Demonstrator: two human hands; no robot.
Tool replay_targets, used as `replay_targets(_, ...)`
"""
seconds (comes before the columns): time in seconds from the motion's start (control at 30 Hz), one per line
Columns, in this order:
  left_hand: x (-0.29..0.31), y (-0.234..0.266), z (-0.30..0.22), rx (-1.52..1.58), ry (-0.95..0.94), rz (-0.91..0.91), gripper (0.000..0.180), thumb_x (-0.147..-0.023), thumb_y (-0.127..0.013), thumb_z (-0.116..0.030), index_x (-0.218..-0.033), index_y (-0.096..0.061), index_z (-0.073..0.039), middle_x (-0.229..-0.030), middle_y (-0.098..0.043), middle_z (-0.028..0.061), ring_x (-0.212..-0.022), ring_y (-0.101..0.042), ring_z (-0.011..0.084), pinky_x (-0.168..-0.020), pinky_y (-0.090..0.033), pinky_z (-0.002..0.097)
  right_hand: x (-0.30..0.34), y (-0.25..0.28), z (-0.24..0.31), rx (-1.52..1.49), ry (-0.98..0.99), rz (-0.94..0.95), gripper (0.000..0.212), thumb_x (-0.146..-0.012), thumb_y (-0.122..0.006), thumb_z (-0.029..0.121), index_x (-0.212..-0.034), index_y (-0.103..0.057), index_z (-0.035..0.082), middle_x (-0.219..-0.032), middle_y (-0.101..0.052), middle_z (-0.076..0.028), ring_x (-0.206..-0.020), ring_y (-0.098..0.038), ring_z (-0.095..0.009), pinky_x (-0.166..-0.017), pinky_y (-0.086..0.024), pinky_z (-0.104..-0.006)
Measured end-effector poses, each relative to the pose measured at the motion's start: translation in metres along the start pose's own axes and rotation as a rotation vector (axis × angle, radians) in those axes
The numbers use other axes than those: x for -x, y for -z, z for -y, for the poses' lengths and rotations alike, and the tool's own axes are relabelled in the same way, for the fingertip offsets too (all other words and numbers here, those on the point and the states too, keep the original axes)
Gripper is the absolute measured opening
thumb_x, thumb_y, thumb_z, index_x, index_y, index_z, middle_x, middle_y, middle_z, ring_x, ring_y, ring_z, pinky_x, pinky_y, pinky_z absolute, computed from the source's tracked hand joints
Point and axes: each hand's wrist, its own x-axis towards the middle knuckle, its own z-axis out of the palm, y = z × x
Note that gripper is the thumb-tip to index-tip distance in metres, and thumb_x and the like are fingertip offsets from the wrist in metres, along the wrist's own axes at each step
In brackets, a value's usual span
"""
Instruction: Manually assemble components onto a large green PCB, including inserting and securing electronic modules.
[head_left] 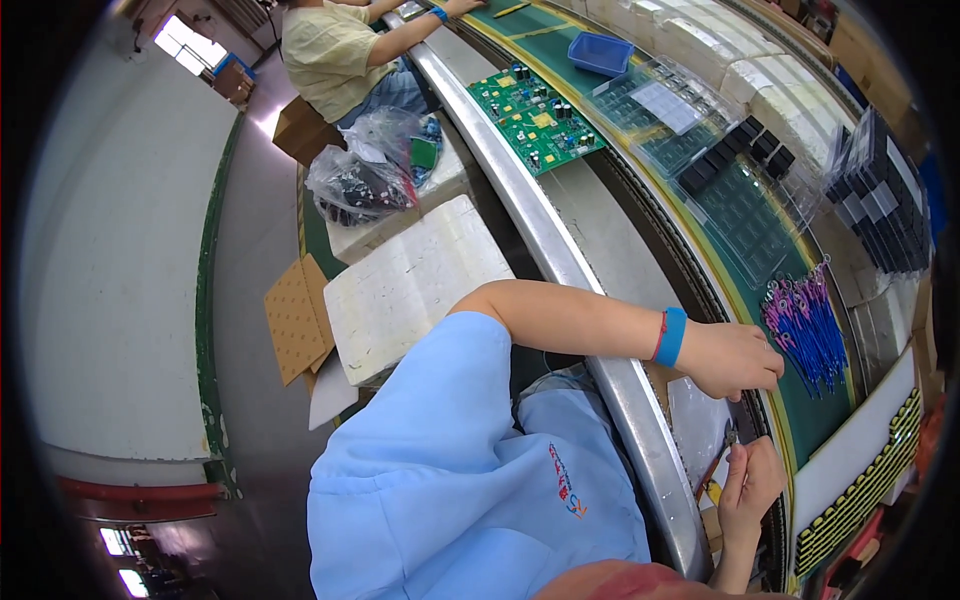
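Note:
My left hand [732, 360], with a blue band on its wrist, is held over the inner edge of the green belt. Its fingers curl downward and are closed; whatever they hold is hidden beneath them. Just beyond it lies a bundle of blue cables [805, 335] with pink parts and metal ring ends. Below, my right hand [752, 490] is closed with the thumb up, pinching a small dark metallic piece [732, 437] whose kind I cannot make out. A clear plastic bag [697, 415] lies beside both hands.
A green circuit board [535, 118] bridges the metal rail [530, 205] and the belt [735, 225]. Farther off are a blue bin [600, 54], clear trays [655, 100] and stacked black trays [885, 195]. White foam [420, 275] stands left; another person [335, 55] sits up the line.

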Motion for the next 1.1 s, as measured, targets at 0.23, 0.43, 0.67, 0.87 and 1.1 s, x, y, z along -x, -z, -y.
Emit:
replay_targets(0.23,0.0003,0.0005,-0.0007,-0.011,-0.02,-0.009,0.045,-0.074,-0.076,-0.018,-0.115,-0.062,-0.006,-0.117,-0.057,0.01,-0.111,-0.057,0.0267,-0.099,-0.039,0.042,0.001,0.0007,-0.009,0.013,-0.06,0.014,0.015,-0.089,-0.057,0.001,-0.075,-0.051,-0.001,-0.069,-0.047,-0.014,-0.057,-0.049,-0.032,-0.051,-0.035,-0.0399)
replay_targets(0.43,0.0007,0.0023,-0.0007,-0.001,-0.016,0.01,0.046,-0.073,-0.078,-0.017,-0.114,-0.06,-0.006,-0.118,-0.056,0.0105,-0.112,-0.056,0.027,-0.101,-0.039,0.0425,-0.0025,-0.0023,-0.0065,-0.037,-0.113,0.005,0.013,-0.085,-0.054,-0.009,-0.095,-0.057,-0.002,-0.081,-0.057,-0.016,-0.068,-0.057,-0.033,-0.06,-0.045,-0.0377)
replay_targets(0.67,0.0011,0.0029,-0.0009,-0.004,-0.015,0.015,0.046,-0.073,-0.078,-0.017,-0.115,-0.06,-0.006,-0.119,-0.056,0.0107,-0.114,-0.056,0.0273,-0.101,-0.039,0.0423,-0.0046,-0.0022,-0.0047,-0.058,-0.098,0.002,0.023,-0.082,-0.055,-0.011,-0.103,-0.057,-0.002,-0.093,-0.061,-0.017,-0.081,-0.061,-0.03,-0.071,-0.05,-0.0348)
replay_targets(0.87,-0.0001,0.0057,-0.0019,0.014,-0.013,0.034,0.048,-0.073,-0.078,-0.016,-0.116,-0.06,-0.005,-0.12,-0.056,0.0112,-0.115,-0.055,0.0277,-0.102,-0.039,0.0421,-0.0032,-0.0028,-0.0066,-0.052,-0.067,0.008,0.029,-0.082,-0.056,-0.009,-0.111,-0.059,-0.002,-0.098,-0.061,-0.016,-0.081,-0.062,-0.03,-0.071,-0.05,-0.0356)
replay_targets(1.1,0.0007,0.0035,0.0002,-0.001,-0.022,0.026,0.047,-0.074,-0.077,-0.016,-0.116,-0.06,-0.005,-0.121,-0.056,0.0114,-0.115,-0.055,0.028,-0.102,-0.038,0.0421,-0.0059,-0.001,-0.0007,-0.046,-0.087,0.04,0.033,-0.083,-0.061,-0.004,-0.116,-0.059,-0.002,-0.099,-0.061,-0.016,-0.082,-0.062,-0.028,-0.068,-0.051,-0.0348)
